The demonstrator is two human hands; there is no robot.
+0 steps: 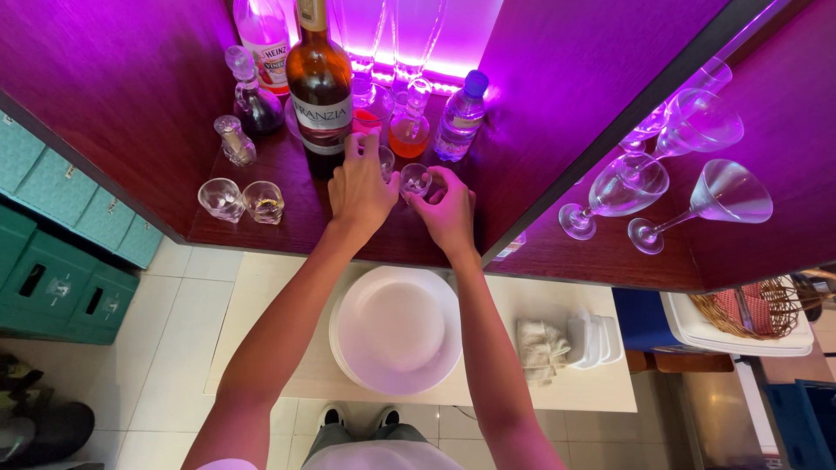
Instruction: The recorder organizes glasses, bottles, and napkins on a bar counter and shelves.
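My left hand (359, 187) rests on a dark wooden shelf (287, 222), its fingers around a small clear shot glass (384, 159) at the foot of a large brown bottle (320, 87). My right hand (448, 209) pinches a second small shot glass (415, 179) beside the first. Both glasses stand upright on the shelf and the two hands nearly touch.
Two more shot glasses (241, 200) stand at the left, near glass decanters (252, 100), an orange-filled flask (408, 130) and a water bottle (460, 116). Stemmed glasses (662, 187) fill the right compartment. Below, a stack of white plates (398, 329) and a cloth (540, 346) lie on a white table.
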